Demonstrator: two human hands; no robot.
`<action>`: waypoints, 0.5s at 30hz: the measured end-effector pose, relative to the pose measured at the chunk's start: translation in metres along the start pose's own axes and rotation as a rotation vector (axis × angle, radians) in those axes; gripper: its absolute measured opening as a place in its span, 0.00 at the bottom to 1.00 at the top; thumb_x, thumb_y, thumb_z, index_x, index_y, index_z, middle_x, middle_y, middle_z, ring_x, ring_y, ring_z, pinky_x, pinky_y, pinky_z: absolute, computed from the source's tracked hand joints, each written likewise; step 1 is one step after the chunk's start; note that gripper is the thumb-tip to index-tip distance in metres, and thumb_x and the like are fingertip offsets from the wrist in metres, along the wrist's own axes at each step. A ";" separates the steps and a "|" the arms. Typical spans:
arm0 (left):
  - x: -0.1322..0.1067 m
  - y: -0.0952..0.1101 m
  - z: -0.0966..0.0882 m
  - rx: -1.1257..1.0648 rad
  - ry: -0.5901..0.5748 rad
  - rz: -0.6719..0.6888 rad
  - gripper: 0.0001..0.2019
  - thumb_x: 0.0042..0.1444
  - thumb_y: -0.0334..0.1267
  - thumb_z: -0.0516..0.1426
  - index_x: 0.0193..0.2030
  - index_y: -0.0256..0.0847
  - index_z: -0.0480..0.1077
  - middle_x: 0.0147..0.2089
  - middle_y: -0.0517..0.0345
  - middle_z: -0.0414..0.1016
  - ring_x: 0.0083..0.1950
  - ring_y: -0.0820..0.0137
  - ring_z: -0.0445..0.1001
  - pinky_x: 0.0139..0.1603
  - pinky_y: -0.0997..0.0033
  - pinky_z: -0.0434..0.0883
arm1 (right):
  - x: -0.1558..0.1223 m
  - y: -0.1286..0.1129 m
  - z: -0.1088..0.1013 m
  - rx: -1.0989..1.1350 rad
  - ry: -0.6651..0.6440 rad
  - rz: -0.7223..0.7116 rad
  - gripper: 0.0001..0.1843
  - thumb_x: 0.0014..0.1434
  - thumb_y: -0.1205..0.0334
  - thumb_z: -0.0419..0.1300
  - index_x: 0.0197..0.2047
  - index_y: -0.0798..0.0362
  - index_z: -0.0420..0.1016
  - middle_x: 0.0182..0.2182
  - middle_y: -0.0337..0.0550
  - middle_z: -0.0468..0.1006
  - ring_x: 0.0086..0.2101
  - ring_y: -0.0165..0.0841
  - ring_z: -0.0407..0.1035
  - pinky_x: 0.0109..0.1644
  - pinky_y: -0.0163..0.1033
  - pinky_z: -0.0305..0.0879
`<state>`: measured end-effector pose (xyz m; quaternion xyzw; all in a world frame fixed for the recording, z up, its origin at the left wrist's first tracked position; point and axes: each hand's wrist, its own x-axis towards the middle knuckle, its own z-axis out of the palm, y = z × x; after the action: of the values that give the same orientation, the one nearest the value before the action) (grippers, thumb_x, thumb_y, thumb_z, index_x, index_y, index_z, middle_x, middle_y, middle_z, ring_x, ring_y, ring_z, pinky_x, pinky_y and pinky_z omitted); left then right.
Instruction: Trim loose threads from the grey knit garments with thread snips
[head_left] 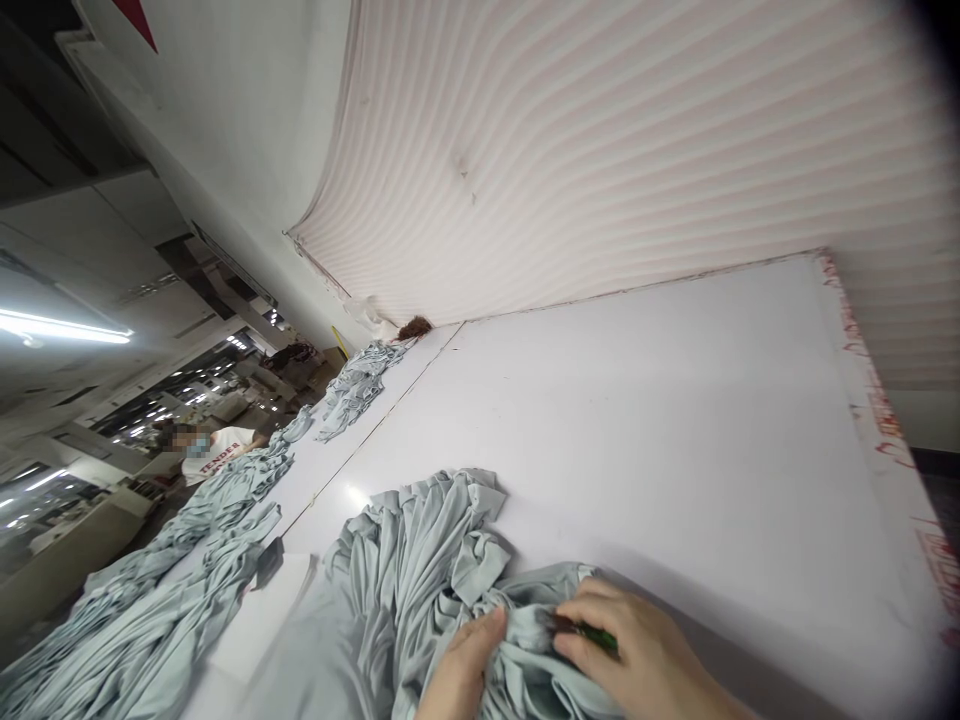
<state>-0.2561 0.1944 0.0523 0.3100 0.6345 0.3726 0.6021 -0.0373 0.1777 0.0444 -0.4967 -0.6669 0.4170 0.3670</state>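
A gathered pale grey-green garment [420, 540] lies bunched on the white table at the bottom middle. My left hand [463, 665] is closed on a fold of its cloth, thumb on top. Just to the right, my right hand [630, 640] grips a small tool with a green handle [598, 636], which looks like thread snips. Its dark front end meets the cloth between my hands. Fingers and fabric hide most of the tool, so I cannot tell whether its blades are apart.
More grey-green garments [180, 590] lie heaped along the table's left side. White paper [262, 610] rests beside the garment. A striped, padded wall panel [600, 150] borders the white tabletop [637, 420]. Beyond the left edge is a person in a white shirt [219, 452].
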 end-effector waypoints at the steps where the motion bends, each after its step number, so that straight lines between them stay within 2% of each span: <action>1: 0.000 0.001 0.001 0.008 0.011 0.001 0.18 0.44 0.48 0.68 0.34 0.34 0.79 0.39 0.43 0.83 0.57 0.48 0.74 0.65 0.51 0.62 | 0.000 0.000 0.000 -0.009 -0.008 -0.001 0.06 0.57 0.59 0.60 0.35 0.45 0.80 0.33 0.38 0.78 0.32 0.36 0.73 0.34 0.37 0.64; 3: -0.002 0.002 0.003 0.035 0.026 0.008 0.18 0.44 0.49 0.68 0.33 0.34 0.79 0.39 0.42 0.83 0.56 0.47 0.74 0.63 0.51 0.64 | -0.001 0.001 0.000 -0.074 -0.017 -0.026 0.07 0.55 0.60 0.61 0.37 0.44 0.80 0.34 0.38 0.78 0.32 0.37 0.72 0.34 0.37 0.63; 6: -0.008 0.003 0.003 0.113 0.024 0.054 0.19 0.43 0.51 0.67 0.34 0.35 0.79 0.42 0.41 0.82 0.58 0.47 0.72 0.63 0.51 0.64 | -0.001 0.003 0.000 -0.160 -0.008 -0.042 0.08 0.58 0.59 0.58 0.36 0.45 0.80 0.33 0.40 0.77 0.30 0.37 0.71 0.33 0.39 0.61; 8: -0.014 0.005 0.006 0.168 0.016 0.091 0.19 0.42 0.50 0.68 0.37 0.38 0.79 0.45 0.43 0.81 0.59 0.47 0.71 0.62 0.52 0.65 | 0.000 0.003 -0.001 -0.094 0.012 -0.002 0.10 0.59 0.58 0.57 0.33 0.46 0.80 0.32 0.40 0.77 0.31 0.37 0.71 0.34 0.39 0.61; 10: -0.019 0.007 0.015 0.234 -0.023 0.131 0.22 0.40 0.48 0.69 0.41 0.40 0.79 0.47 0.46 0.81 0.58 0.47 0.71 0.60 0.53 0.65 | 0.001 0.003 -0.001 0.084 0.043 0.071 0.10 0.59 0.57 0.57 0.32 0.48 0.79 0.31 0.39 0.77 0.32 0.37 0.72 0.35 0.38 0.62; 13: -0.022 0.010 0.038 0.579 -0.125 0.282 0.25 0.38 0.45 0.69 0.46 0.43 0.77 0.43 0.51 0.81 0.50 0.49 0.75 0.54 0.56 0.68 | -0.002 0.000 -0.002 0.349 0.018 0.124 0.15 0.60 0.50 0.56 0.32 0.50 0.76 0.27 0.37 0.74 0.29 0.34 0.69 0.31 0.35 0.61; 15: -0.020 0.010 0.052 0.881 -0.138 0.428 0.14 0.43 0.42 0.65 0.39 0.44 0.78 0.38 0.52 0.79 0.42 0.54 0.76 0.47 0.61 0.69 | -0.007 0.000 -0.002 0.431 -0.016 0.103 0.18 0.61 0.46 0.54 0.31 0.50 0.75 0.24 0.36 0.71 0.27 0.34 0.67 0.28 0.34 0.59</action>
<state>-0.2035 0.1882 0.0714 0.6825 0.6123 0.1627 0.3645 -0.0341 0.1717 0.0443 -0.4369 -0.5389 0.5720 0.4376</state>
